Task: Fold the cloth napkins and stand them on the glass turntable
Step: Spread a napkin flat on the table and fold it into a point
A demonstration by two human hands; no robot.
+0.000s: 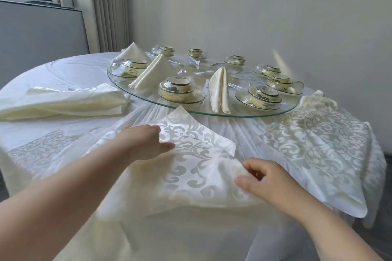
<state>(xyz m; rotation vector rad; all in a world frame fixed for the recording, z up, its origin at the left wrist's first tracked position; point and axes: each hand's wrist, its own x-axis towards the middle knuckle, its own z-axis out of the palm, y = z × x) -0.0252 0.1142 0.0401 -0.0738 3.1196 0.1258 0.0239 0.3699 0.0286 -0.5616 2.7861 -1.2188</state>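
Your two hands work one white damask-patterned cloth napkin [191, 154] at the near edge of the round white-clothed table [63, 70].
Your right hand [263, 180] pinches a raised fold at the napkin's right side between thumb and curled fingers. Your left hand [146, 142] rests flat on its left part. The napkin's far corner lies at the near rim of the round glass turntable [244, 113]. Three cream folded napkins [220, 91] stand on it.
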